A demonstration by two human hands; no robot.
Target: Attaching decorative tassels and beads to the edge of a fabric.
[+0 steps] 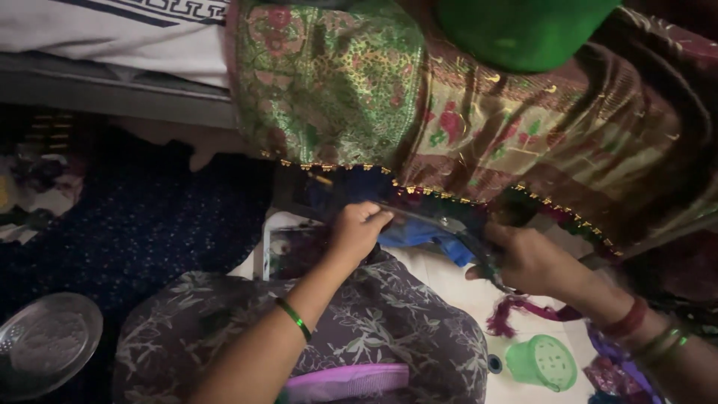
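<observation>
**Both hands at the beaded hem**

The brocade cloth [464, 127] — green, red and gold — drapes across the far side, its gold-beaded edge [449, 196] hanging just above both hands. The left hand [357, 230] is closed, pinching the hem. The right hand [527, 262] grips a dark curved strip [467, 241] over blue fabric [419, 233]. Near left lies a steel plate [46, 343]; near right, a green cup [544, 362].

Home floor, brocade fabric [479, 127], steel plate [46, 344]
</observation>
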